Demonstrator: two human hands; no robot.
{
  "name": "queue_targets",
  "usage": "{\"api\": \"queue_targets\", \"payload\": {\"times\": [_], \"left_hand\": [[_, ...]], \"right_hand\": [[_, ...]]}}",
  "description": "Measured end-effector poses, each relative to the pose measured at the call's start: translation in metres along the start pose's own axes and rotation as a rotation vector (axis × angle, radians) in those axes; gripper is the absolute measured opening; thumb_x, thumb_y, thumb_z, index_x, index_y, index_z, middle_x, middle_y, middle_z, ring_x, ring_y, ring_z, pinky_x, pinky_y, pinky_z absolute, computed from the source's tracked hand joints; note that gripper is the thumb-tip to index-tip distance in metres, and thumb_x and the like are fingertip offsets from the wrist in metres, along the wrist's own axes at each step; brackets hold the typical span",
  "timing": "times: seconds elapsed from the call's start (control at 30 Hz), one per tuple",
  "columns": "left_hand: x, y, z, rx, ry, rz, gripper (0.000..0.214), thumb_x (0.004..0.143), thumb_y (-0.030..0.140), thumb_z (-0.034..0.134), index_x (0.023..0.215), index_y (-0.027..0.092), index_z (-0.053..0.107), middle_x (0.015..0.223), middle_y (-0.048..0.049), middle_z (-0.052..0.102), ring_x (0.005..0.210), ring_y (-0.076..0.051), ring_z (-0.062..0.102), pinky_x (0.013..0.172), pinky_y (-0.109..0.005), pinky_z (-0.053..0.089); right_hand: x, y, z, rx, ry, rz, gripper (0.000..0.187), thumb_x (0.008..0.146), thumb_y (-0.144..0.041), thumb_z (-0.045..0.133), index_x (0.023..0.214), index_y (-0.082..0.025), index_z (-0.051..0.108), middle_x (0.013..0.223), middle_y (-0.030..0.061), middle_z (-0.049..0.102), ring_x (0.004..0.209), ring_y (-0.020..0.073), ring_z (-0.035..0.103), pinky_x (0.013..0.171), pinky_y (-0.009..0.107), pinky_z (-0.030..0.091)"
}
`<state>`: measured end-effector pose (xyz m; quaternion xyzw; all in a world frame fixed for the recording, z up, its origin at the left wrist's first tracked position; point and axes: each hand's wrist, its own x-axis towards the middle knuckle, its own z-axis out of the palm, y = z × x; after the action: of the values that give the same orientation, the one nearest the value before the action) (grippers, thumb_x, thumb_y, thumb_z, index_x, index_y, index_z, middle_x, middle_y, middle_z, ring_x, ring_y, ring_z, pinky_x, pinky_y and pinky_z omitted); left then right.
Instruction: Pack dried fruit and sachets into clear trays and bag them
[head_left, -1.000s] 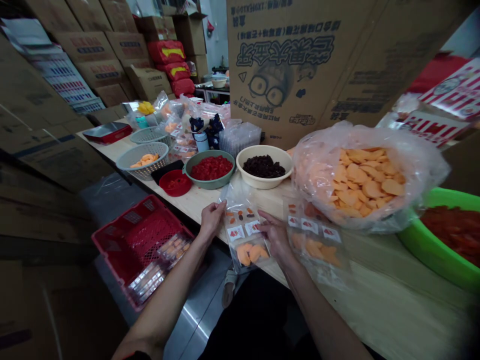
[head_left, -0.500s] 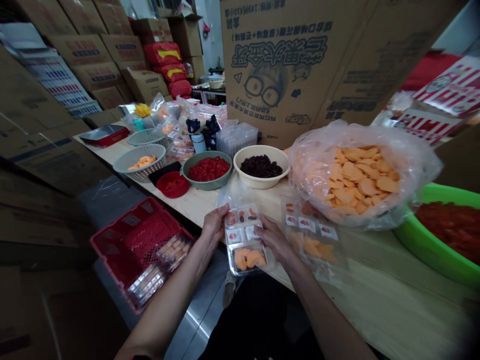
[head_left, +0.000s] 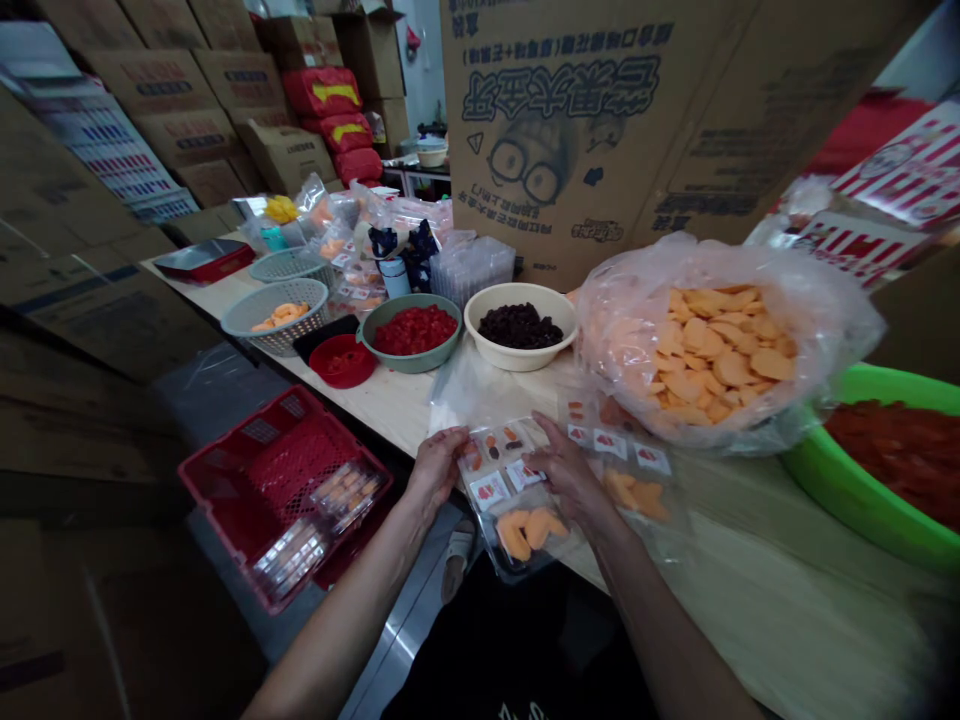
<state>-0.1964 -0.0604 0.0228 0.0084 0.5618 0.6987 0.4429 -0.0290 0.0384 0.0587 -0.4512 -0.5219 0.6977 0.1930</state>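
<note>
Both of my hands grip a clear plastic snack tray (head_left: 510, 495) at the near edge of the wooden table (head_left: 757, 590). The tray holds orange dried-fruit slices at its near end, small red-and-white sachets in the middle, and bits of red and dark fruit at its far end. My left hand (head_left: 441, 468) is closed on the tray's far left corner. My right hand (head_left: 568, 475) is closed over its right side. A second filled tray (head_left: 630, 480) lies on the table just right of my right hand.
A big plastic bag of orange slices (head_left: 712, 350) sits behind the trays. A cream bowl of dark fruit (head_left: 520, 325), a green bowl of red fruit (head_left: 414, 332) and mesh baskets (head_left: 276, 318) stand further left. A red crate (head_left: 289, 490) with filled trays sits below the table's edge. Cardboard boxes (head_left: 570, 120) rise behind.
The tray has come nearer to me and turned, its orange end now over the table's edge. Both hands followed it downward and kept their grip.
</note>
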Motion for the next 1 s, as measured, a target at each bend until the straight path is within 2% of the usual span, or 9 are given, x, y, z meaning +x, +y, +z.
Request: {"api": "queue_targets", "payload": {"times": [0.13,0.2,0.27,0.37,0.5,0.63,0.77,0.87,1.0], "left_hand": [[0.004,0.012,-0.006,0.324,-0.015,0.305,0.084,0.064,0.024,0.081,0.140,0.022,0.046,0.127,-0.0134,0.058,0.093,-0.020,0.066,0.073,-0.031,0.057],[0.005,0.015,-0.008,0.602,-0.137,0.475,0.090,0.064,0.019,0.078,0.146,0.028,0.042,0.151,-0.0162,0.035,0.116,-0.028,0.059,0.083,-0.037,0.058],[0.008,0.014,-0.007,0.888,-0.254,0.625,0.082,0.064,0.016,0.075,0.141,0.028,0.050,0.160,-0.0151,0.021,0.132,-0.036,0.048,0.093,-0.047,0.055],[0.015,0.009,-0.001,1.175,-0.267,0.826,0.066,0.069,0.010,0.069,0.134,0.021,0.057,0.159,-0.0167,0.025,0.144,-0.040,0.034,0.108,-0.056,0.044],[0.026,0.011,0.007,1.295,-0.164,0.998,0.045,0.075,0.001,0.055,0.117,0.015,0.065,0.151,-0.0189,0.040,0.144,-0.037,0.035,0.115,-0.059,0.037],[0.029,0.027,0.009,1.235,-0.417,1.016,0.055,0.072,-0.003,0.046,0.119,0.017,0.065,0.137,-0.0142,0.058,0.133,-0.028,0.051,0.113,-0.049,0.042],[0.026,0.042,0.004,1.130,-0.649,0.962,0.063,0.075,0.002,0.043,0.133,0.020,0.058,0.131,-0.0104,0.063,0.122,-0.023,0.060,0.107,-0.040,0.047],[0.027,0.041,0.000,1.156,-0.589,0.991,0.060,0.077,0.011,0.055,0.137,0.019,0.054,0.134,-0.0127,0.060,0.124,-0.027,0.057,0.107,-0.042,0.046],[0.030,0.029,0.004,1.253,-0.362,1.079,0.039,0.082,0.023,0.065,0.121,0.018,0.062,0.118,-0.0144,0.065,0.116,-0.030,0.058,0.103,-0.045,0.046]], "right_hand": [[-0.003,0.002,-0.007,-0.022,0.001,-0.001,0.097,0.058,-0.020,0.068,0.152,-0.024,0.044,0.058,-0.0073,0.050,0.050,0.0104,0.040,0.046,0.022,0.021],[-0.005,0.003,-0.012,0.008,0.032,0.010,0.099,0.057,-0.020,0.068,0.153,-0.021,0.043,0.058,-0.0070,0.050,0.051,0.0114,0.041,0.047,0.023,0.023],[-0.006,0.004,-0.015,0.034,0.043,0.011,0.099,0.056,-0.021,0.069,0.152,-0.018,0.043,0.056,-0.0074,0.048,0.052,0.0122,0.042,0.047,0.023,0.024],[-0.008,0.004,-0.016,0.041,0.026,-0.006,0.097,0.057,-0.022,0.070,0.150,-0.019,0.046,0.055,-0.0075,0.048,0.051,0.0124,0.042,0.048,0.024,0.025],[-0.008,0.004,-0.014,0.043,0.032,-0.018,0.096,0.056,-0.021,0.069,0.149,-0.019,0.047,0.057,-0.0067,0.051,0.052,0.0128,0.043,0.049,0.024,0.026],[-0.006,-0.001,-0.013,0.047,0.059,-0.009,0.088,0.055,-0.022,0.069,0.142,-0.019,0.055,0.059,-0.0059,0.053,0.052,0.0124,0.043,0.049,0.023,0.025],[-0.016,-0.014,-0.021,-0.019,-0.050,0.018,0.079,0.056,-0.023,0.071,0.134,-0.022,0.063,0.070,-0.0023,0.063,0.056,0.0127,0.047,0.050,0.022,0.025],[-0.030,-0.019,-0.032,-0.090,-0.115,0.040,0.075,0.057,-0.025,0.074,0.131,-0.023,0.066,0.069,-0.0020,0.063,0.054,0.0116,0.043,0.049,0.022,0.021],[-0.045,-0.011,-0.043,-0.083,-0.111,0.051,0.074,0.059,-0.028,0.075,0.132,-0.025,0.066,0.068,-0.0018,0.062,0.052,0.0103,0.038,0.047,0.022,0.015]]}}
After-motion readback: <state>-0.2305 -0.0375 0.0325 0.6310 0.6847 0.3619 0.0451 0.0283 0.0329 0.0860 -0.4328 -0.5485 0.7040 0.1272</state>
